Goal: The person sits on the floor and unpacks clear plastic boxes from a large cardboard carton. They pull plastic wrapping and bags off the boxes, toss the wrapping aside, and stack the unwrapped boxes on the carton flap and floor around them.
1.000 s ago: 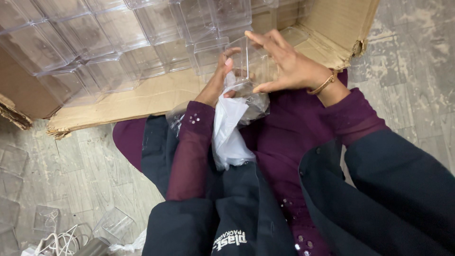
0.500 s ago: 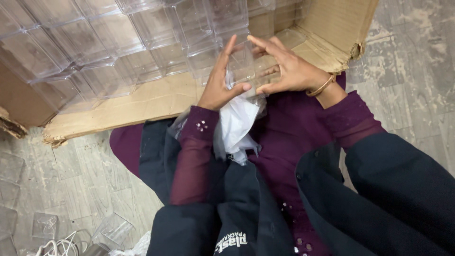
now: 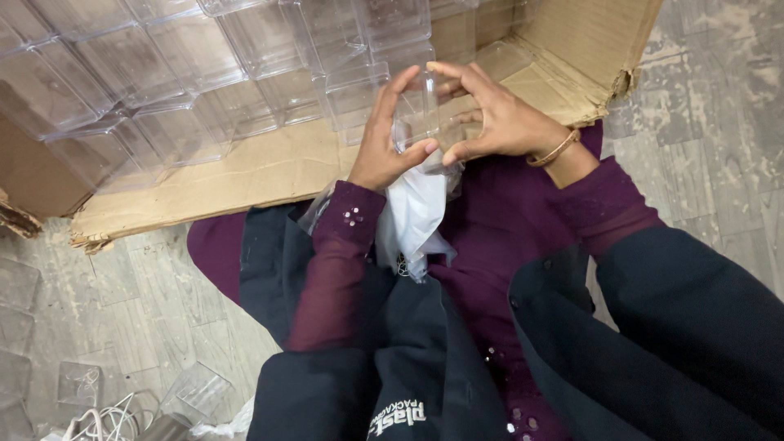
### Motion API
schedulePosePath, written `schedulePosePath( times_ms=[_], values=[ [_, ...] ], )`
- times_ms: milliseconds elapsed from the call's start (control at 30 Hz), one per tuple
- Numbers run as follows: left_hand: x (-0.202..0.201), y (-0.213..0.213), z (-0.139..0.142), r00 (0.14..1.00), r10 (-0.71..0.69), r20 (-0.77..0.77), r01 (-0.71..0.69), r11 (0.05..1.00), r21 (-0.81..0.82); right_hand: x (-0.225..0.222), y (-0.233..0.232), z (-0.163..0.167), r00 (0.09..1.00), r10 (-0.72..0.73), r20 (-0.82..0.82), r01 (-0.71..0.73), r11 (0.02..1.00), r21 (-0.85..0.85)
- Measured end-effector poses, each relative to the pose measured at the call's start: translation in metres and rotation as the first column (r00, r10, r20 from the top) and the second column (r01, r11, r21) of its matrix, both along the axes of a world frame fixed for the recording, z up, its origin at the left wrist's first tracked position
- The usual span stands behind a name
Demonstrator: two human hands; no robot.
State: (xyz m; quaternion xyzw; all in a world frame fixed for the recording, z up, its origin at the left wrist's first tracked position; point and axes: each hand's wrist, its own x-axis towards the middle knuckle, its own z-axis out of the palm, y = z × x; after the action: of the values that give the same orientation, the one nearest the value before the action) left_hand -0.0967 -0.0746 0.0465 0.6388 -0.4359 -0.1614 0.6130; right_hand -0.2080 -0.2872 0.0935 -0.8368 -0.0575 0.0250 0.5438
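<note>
Both hands have closed in, fingers grasping the clear plastic box (see-through, glossy)

A packing workshop floor: rows of clear moulded plastic boxes fill a torn brown cardboard carton, with more loose clear boxes on the worn grey floor below it.

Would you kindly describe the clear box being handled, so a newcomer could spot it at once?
Start at the big cardboard carton lying open on the floor, filled with stacked clear plastic boxes. In front of it, the left hand and right hand hold one small clear plastic box, the only one lifted out.
</note>
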Motion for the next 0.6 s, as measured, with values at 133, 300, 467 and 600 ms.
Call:
schedulePosePath(
  times_ms=[133, 300, 467, 600],
  values=[
    [0.004, -0.003, -0.004, 1.0, -0.02, -0.012, 0.02, 1.0, 0.01, -0.003, 0.005, -0.01, 0.998, -0.018, 0.068, 0.017, 1.0, 0.015],
    [0.013, 0.023, -0.025, 0.938, 0.339, 0.078, -0.331, 0.939, -0.099, 0.003, 0.005, -0.026, 0.922, -0.379, 0.08, 0.387, 0.899, -0.207],
    [0.045, 0.065, -0.059, 0.726, 0.668, 0.164, -0.687, 0.692, 0.223, 0.026, 0.015, -0.055, 0.821, -0.463, 0.334, 0.571, 0.665, -0.482],
    [0.063, 0.077, -0.08, 0.801, 0.597, 0.053, -0.546, 0.691, 0.474, 0.026, 0.007, -0.069, 0.848, -0.517, -0.121, 0.506, 0.856, -0.106]
  ],
)
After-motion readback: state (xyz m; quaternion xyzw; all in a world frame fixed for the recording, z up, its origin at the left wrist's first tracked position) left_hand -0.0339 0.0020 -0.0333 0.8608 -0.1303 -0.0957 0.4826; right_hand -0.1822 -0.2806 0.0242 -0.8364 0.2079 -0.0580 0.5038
